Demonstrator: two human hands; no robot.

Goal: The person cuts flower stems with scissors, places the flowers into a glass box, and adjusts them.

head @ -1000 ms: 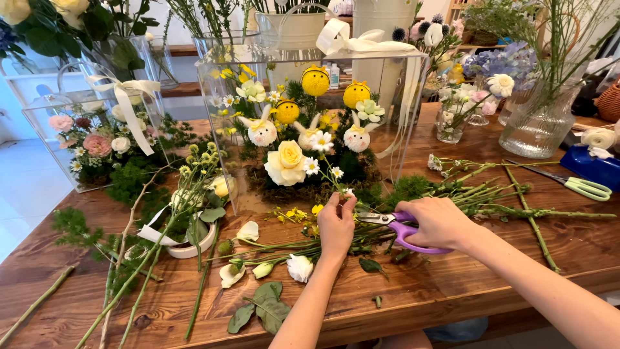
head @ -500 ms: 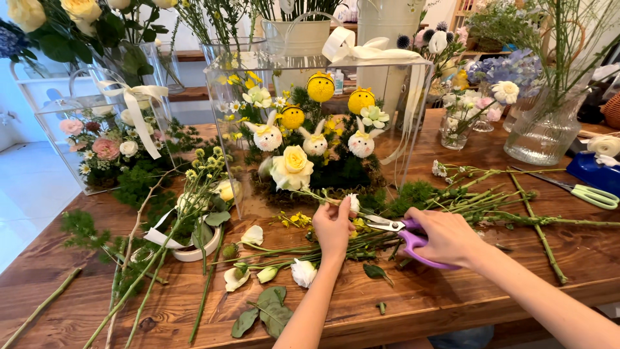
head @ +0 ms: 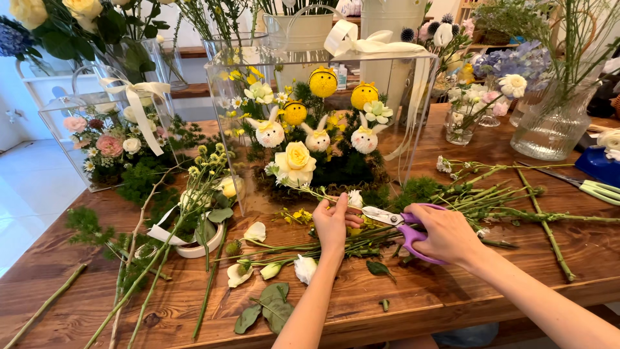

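Head view: left hand (head: 334,223) pinches a thin flower stem (head: 316,194), fingers closed on it, just in front of the clear box arrangement (head: 310,129). A small white bloom (head: 355,199) sits right beside the fingertips. Right hand (head: 445,232) grips purple-handled scissors (head: 403,226), fingers through the loops and wrapped around them, blades pointing left toward the left hand; blades look slightly parted, tips close to the stem, contact not clear. Both hands are over the wooden table (head: 452,284), near its middle. A pile of cut green stems (head: 510,207) lies to the right of the scissors and under the right hand. Loose white buds (head: 303,268) and leaves (head: 265,307) lie on the table nearer the person. Yellow rose (head: 296,156) stands at the front of the box arrangement. Second clear box with pink flowers (head: 103,139) at left, glass vase (head: 549,123) at right, another pair of green-handled scissors (head: 591,187) far right.
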